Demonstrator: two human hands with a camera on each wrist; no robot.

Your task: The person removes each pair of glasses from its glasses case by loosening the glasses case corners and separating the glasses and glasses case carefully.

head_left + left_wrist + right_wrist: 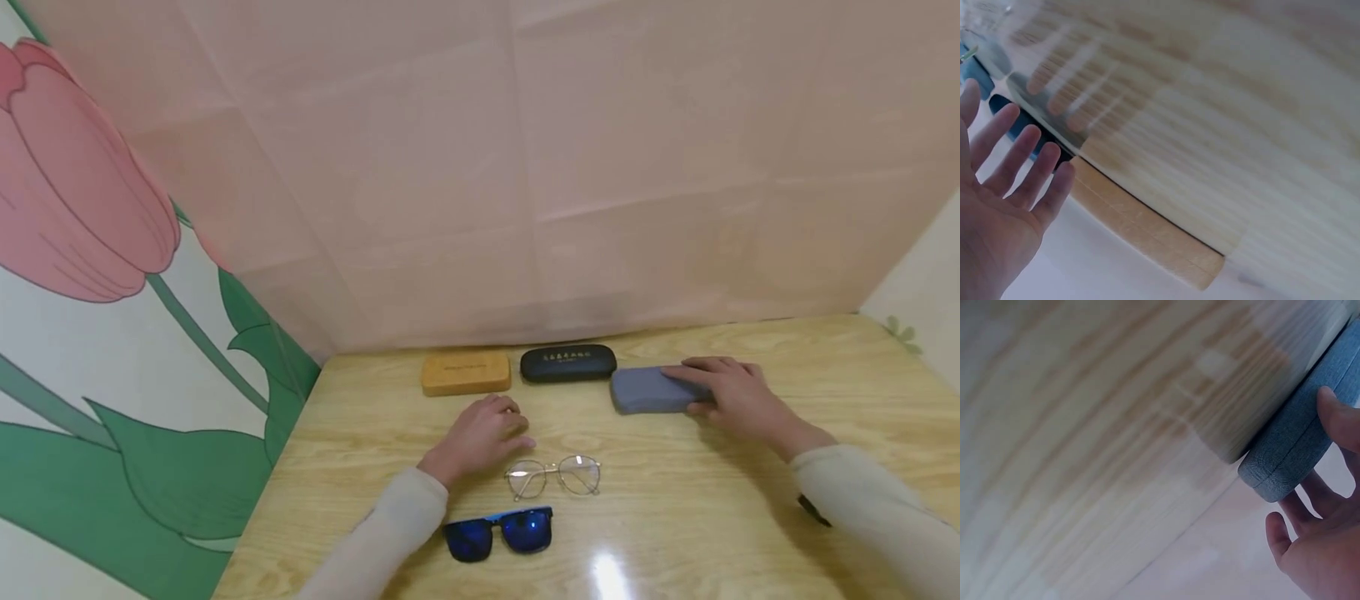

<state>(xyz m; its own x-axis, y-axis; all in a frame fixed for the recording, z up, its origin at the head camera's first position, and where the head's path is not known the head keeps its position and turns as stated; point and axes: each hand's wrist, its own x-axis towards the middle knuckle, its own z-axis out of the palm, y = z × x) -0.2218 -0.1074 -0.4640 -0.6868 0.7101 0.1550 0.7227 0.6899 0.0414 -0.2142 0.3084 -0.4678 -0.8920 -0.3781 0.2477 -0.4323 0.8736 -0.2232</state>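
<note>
My right hand [738,398] grips the right end of a blue-grey glasses case [647,390], thumb on the near side and fingers over the far side. In the right wrist view the fabric-textured case [1291,447] sits between thumb and fingers. My left hand [483,435] holds nothing; its fingers are relaxed and spread in the left wrist view. It is just in front of a tan glasses case [465,373] and up and left of thin-framed eyeglasses [553,477]. Dark sunglasses with blue lenses [501,533] lie closer to me.
A black glasses case [568,364] with gold lettering stands between the tan and blue-grey ones, along the back of the wooden table [360,467]. A pink cloth [525,183] hangs behind the table. On the left is a wall with a tulip picture [82,183].
</note>
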